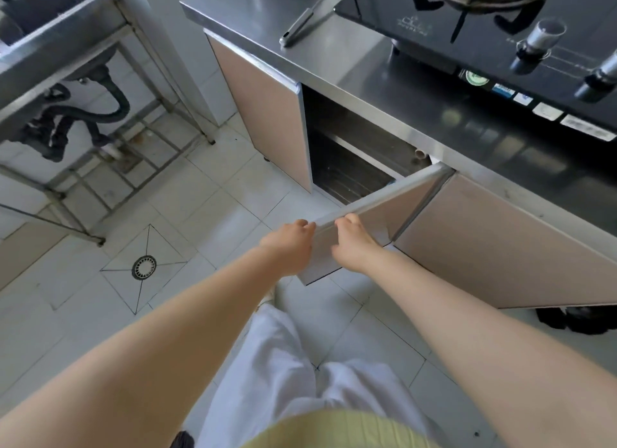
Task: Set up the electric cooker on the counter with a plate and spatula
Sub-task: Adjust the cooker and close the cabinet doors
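The beige, steel-edged cabinet door (377, 210) under the steel bench (384, 90) is gripped by left hand (288, 243) and right hand (354, 243), presumably to reach stored items.

We find the stove (494, 30) on the table (384, 80), at its right, with a handle (300, 23) lying to its left. Under the table, a cabinet door (367, 220) stands swung outward, both hands at its edge: left hand (290, 243), right hand (354, 243). A sink stand (60, 46) lies far left; a floor drain (144, 267) sits before it.
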